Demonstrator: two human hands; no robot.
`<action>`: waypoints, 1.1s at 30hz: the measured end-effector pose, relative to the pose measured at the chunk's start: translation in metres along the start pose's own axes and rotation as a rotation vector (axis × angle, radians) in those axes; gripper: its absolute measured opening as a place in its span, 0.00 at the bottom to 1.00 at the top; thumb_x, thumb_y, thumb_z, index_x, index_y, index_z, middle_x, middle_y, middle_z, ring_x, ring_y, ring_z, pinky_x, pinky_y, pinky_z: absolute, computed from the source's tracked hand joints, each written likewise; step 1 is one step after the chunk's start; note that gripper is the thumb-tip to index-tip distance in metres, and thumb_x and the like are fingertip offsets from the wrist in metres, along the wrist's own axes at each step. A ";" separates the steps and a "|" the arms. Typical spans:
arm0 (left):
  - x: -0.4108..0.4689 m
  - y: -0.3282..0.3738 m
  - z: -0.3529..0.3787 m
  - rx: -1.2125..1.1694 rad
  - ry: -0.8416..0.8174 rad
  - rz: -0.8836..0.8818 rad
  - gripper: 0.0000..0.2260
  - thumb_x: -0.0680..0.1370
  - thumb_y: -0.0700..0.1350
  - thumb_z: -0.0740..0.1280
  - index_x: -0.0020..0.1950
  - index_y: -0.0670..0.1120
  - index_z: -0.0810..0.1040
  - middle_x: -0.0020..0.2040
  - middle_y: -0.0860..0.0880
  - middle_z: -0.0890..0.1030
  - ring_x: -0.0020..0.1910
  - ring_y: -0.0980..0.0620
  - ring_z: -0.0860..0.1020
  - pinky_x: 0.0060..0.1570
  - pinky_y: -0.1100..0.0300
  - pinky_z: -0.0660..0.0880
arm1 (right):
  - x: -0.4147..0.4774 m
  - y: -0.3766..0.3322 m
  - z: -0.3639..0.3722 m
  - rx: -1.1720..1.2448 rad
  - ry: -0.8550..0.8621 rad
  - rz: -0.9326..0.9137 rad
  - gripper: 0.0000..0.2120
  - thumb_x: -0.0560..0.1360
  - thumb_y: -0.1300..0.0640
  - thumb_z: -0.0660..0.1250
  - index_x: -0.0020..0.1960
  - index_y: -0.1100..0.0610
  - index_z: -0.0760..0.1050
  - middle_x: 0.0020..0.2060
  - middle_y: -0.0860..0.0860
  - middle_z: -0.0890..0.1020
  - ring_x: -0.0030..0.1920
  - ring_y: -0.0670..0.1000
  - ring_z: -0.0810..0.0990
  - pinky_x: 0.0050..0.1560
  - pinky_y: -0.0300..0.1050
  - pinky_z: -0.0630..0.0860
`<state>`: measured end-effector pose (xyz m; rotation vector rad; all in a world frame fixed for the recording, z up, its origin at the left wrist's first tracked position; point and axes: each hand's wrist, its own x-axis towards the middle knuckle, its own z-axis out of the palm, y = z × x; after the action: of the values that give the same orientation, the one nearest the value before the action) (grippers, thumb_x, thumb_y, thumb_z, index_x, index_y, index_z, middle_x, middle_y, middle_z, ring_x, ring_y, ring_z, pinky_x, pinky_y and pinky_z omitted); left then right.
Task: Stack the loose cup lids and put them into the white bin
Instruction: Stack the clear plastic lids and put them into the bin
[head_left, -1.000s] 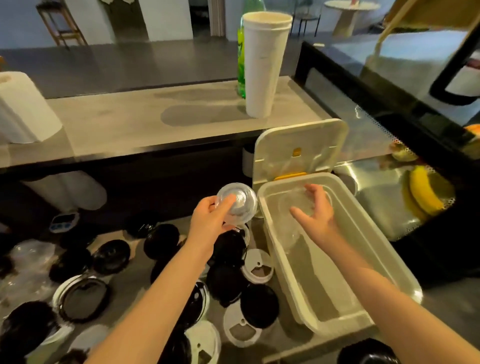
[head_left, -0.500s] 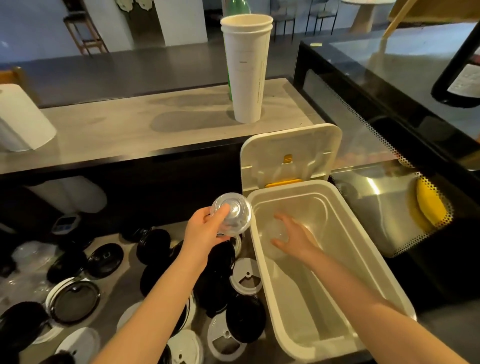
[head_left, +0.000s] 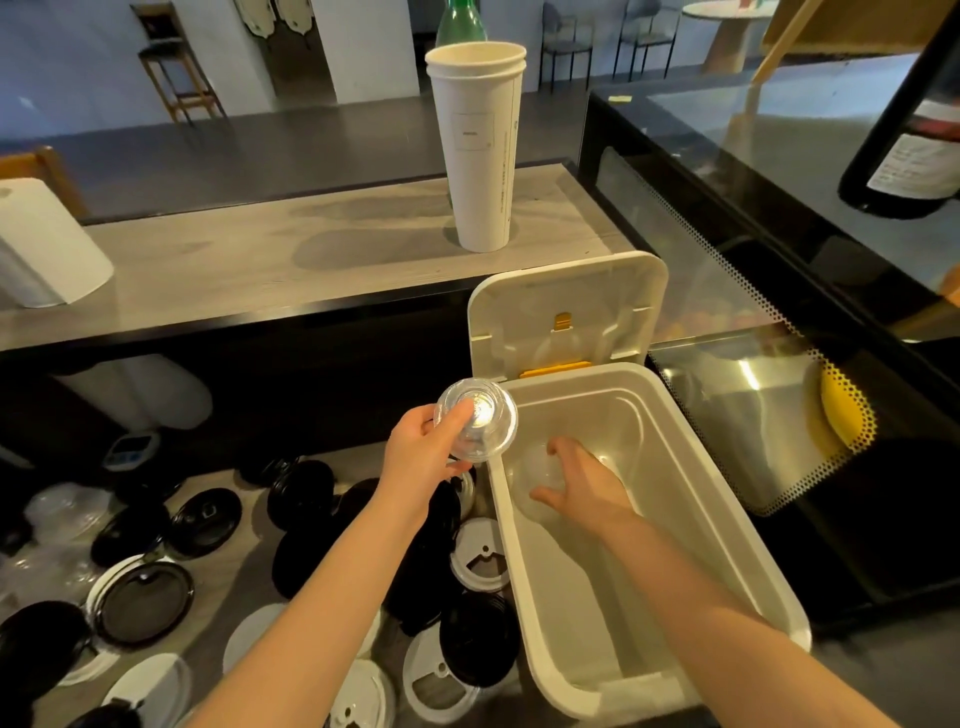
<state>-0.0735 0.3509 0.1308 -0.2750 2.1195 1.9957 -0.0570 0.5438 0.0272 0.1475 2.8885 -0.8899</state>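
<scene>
Fingers (head_left: 448, 417) of the left hand (head_left: 421, 457) pinch a clear dome lid (head_left: 483, 423) by the white bin (head_left: 670, 467)'s far left corner; the right hand (head_left: 584, 486), forearm sloping down into the bin, curls round another clear lid (head_left: 535, 467) near its floor. Seat that one flat first, then nest the held lid squarely on it.

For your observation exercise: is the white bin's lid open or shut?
Open. The lid stands upright behind the white bin, and the right hand reaches inside.
</scene>
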 end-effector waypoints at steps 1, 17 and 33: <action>0.001 0.001 0.002 0.013 -0.001 -0.006 0.16 0.75 0.52 0.68 0.60 0.46 0.73 0.56 0.46 0.78 0.53 0.49 0.79 0.45 0.58 0.79 | 0.000 -0.003 -0.004 -0.025 -0.017 -0.009 0.25 0.71 0.46 0.71 0.63 0.51 0.65 0.62 0.49 0.71 0.58 0.51 0.72 0.56 0.44 0.69; 0.012 0.003 0.048 0.346 -0.160 -0.001 0.24 0.70 0.53 0.74 0.62 0.45 0.73 0.53 0.45 0.79 0.43 0.48 0.82 0.43 0.51 0.82 | -0.016 -0.035 -0.079 0.346 0.013 -0.278 0.40 0.63 0.54 0.79 0.69 0.45 0.64 0.64 0.42 0.72 0.63 0.42 0.70 0.62 0.40 0.71; 0.010 -0.028 0.020 0.735 -0.172 0.121 0.21 0.79 0.51 0.63 0.71 0.48 0.67 0.65 0.46 0.74 0.60 0.51 0.73 0.54 0.60 0.69 | 0.013 -0.001 -0.026 0.147 -0.111 0.077 0.40 0.64 0.49 0.77 0.70 0.49 0.61 0.66 0.51 0.70 0.66 0.54 0.69 0.64 0.49 0.69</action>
<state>-0.0749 0.3695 0.1003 0.1481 2.6027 1.1047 -0.0716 0.5583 0.0469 0.2131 2.6960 -1.0607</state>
